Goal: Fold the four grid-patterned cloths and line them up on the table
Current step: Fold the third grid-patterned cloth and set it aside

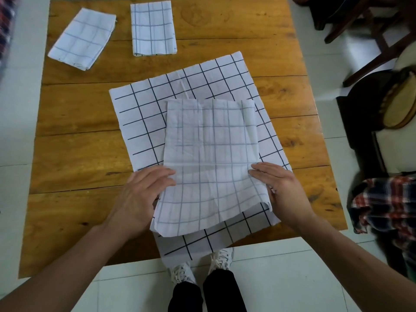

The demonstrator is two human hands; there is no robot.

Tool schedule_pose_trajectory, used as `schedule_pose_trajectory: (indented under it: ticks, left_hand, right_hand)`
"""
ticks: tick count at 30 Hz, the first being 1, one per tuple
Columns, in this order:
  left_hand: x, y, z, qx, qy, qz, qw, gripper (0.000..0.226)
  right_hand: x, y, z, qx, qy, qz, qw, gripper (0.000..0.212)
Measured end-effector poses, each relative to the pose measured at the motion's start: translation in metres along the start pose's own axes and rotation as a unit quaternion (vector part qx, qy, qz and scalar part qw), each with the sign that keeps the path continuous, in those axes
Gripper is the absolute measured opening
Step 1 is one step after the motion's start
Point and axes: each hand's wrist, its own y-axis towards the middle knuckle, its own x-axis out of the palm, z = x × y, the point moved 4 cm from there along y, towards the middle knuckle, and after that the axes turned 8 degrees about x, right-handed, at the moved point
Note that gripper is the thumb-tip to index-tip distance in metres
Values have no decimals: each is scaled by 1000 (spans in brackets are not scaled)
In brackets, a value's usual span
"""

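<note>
Two folded grid cloths lie at the back left of the wooden table (74,122): one tilted (82,39), one straight (153,28). A large unfolded cloth with dark grid lines (144,113) is spread in the middle and hangs over the front edge. On top of it lies a half-folded cloth with faint grid lines (211,158). My left hand (144,194) grips that cloth's left edge near the front, thumb tucked under. My right hand (279,190) holds its right edge, fingers laid on top.
Dark wooden chairs (360,25) stand at the back right. A plaid cloth (387,206) is draped at the right edge. Another plaid fabric (6,23) shows at the far left. My feet in white shoes (202,264) stand at the table's front edge.
</note>
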Motion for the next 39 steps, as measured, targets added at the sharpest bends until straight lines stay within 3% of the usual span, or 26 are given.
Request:
schedule_pose_trajectory:
  ticks: [3,7,10,14,18,23,32,39]
  left_hand:
    - [1,7,-4,-19,-21,7,1000,26]
    - [-1,15,-6,-46,-29,1,999,31]
    - [-4,20,-7,-62,-57,3,996,35]
    - [-8,24,-12,-158,-134,30,978,14]
    - [-14,38,-14,-200,-188,52,960,18]
    - [-18,59,-20,-254,-159,76,951,20]
    - [-16,72,-27,-313,-168,99,929,18]
    - [-16,67,-24,-325,-188,96,922,33]
  right_hand:
    - [-2,1,2,-7,-5,1,1000,37]
    - [1,4,8,6,-18,-12,1000,49]
    - [2,7,10,16,-24,14,999,41]
    - [-1,14,14,31,1,30,999,30]
    - [-12,23,6,55,34,61,996,13]
    - [-13,36,7,150,78,53,984,35]
    - [-12,55,8,267,110,29,957,18]
    - [-7,58,11,274,79,17,958,17]
